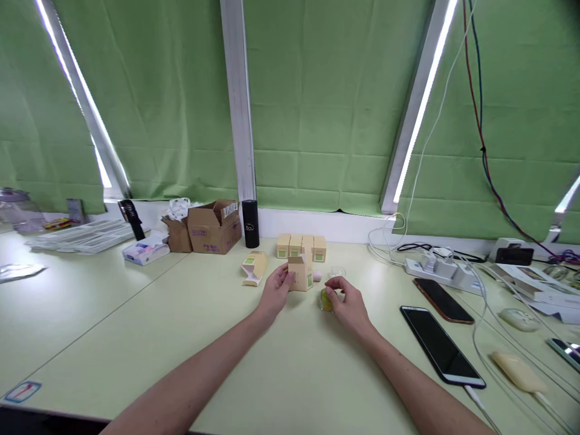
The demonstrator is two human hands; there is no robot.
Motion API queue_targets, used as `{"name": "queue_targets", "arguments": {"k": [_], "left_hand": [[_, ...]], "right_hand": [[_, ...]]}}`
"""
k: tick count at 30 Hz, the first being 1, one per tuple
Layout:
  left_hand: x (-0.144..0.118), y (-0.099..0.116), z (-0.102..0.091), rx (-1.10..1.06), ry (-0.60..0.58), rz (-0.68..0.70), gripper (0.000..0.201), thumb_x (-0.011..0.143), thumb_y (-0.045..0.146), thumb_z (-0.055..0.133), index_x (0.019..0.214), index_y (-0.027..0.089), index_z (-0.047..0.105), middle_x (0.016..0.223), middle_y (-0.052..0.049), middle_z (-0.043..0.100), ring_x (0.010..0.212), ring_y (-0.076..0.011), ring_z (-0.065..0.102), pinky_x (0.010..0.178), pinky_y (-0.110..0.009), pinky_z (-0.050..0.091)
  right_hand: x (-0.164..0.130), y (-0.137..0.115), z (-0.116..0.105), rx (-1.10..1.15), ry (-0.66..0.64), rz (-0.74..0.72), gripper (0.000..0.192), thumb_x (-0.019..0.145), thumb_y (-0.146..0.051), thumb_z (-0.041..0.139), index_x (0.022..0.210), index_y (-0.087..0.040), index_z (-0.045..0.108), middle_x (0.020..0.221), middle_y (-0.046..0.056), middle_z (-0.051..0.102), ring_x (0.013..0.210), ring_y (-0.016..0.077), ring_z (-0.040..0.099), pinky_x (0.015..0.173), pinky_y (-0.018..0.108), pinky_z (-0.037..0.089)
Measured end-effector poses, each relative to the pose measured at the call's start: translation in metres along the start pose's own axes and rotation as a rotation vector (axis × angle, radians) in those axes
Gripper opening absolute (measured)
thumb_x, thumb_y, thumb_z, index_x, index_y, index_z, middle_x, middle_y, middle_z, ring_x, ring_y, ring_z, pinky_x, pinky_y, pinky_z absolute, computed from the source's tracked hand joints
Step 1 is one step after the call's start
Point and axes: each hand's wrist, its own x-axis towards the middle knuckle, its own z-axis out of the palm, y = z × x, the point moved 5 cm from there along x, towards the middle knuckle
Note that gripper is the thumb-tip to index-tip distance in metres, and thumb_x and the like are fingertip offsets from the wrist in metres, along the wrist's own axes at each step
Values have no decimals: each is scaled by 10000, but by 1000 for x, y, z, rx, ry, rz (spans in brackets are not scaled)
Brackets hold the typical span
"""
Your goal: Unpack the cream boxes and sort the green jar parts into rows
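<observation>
Box (299, 280), upright between our hands, its long axis near vertical, a flap showing on top: probably light, thin card that dents, best held by its side walls. Our left hand (276, 289) pinches its left side. Our right hand (350, 307) grips a smaller yellow jar (325, 301) near its top, likely stiff and slick.

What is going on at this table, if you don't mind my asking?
Someone at the table is handling small packages with both hands. The left grip holds a small cardboard box, while the right grip pinches a small yellow item in clear packaging. At this moment the two are apart, side by side. A row of similar boxes stands behind, and another carton lies to the left.
</observation>
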Motion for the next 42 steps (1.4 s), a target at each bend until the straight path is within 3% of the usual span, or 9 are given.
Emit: {"name": "queue_targets", "arguments": {"k": [4, 11, 19, 23, 26, 33, 42], "left_hand": [[-4, -2, 5, -206, -43, -100, 522, 848, 562, 767, 1142, 136, 706, 1193, -157, 744, 1008, -275, 719, 808, -395, 632], [-11, 3, 14, -373, -99, -172, 336, 918, 421, 732, 1072, 122, 723, 1089, -152, 759, 926, -273, 739, 754, -409, 647], [-14, 4, 19, -360, -127, -175, 401, 879, 455, 771, 1110, 134, 703, 1069, -137, 756, 810, -212, 714, 687, -371, 651], [-14, 3, 18, -280, -87, -182, 539, 885, 534, 736, 1277, 184, 616, 1167, -139, 735, 897, -245, 726, 728, -422, 654], [-13, 8, 13, -206, -32, -119, 530, 905, 495, 708, 1335, 225, 555, 1222, -128, 726, 977, -267, 728, 787, -450, 639], [-20, 17, 23, -115, -221, 46, 607, 794, 230, 716, 1382, 230, 566, 1385, -129, 661, 1231, -306, 636, 1007, -448, 521], [-25, 11, 29, 40, -261, 119, 598, 884, 352, 753, 1425, 241, 522, 1459, -161, 593, 1362, -336, 552, 1102, -462, 454]], "right_hand": [[-2, -12, -6, -3, 47, -70, 263, 938, -416, 551, 1081, -241, 684, 1165, 91, 726, 1139, 289, 625, 1015, 471, 456], [-5, -34, -4, 81, 17, -82, 328, 943, -487, 580, 1141, -263, 713, 1207, 90, 712, 1194, 306, 582, 1077, 515, 424], [7, -54, 8, 223, -83, 2, 468, 873, -637, 635, 1120, -264, 771, 1115, 102, 745, 1165, 330, 596, 900, 441, 531], [17, -57, 11, 298, -76, -16, 454, 850, -633, 662, 998, -221, 783, 964, 90, 756, 983, 294, 670, 842, 402, 543], [20, -56, 8, 305, -15, -19, 453, 832, -624, 684, 995, -211, 775, 952, 87, 753, 957, 288, 680, 883, 420, 537], [15, -41, 5, 352, 66, 29, 497, 849, -634, 665, 1066, -198, 764, 1055, 119, 750, 1017, 303, 684, 940, 457, 528], [7, -29, 12, 390, 66, 67, 526, 860, -646, 661, 1090, -181, 749, 1104, 144, 737, 1032, 297, 695, 841, 405, 576]]}}
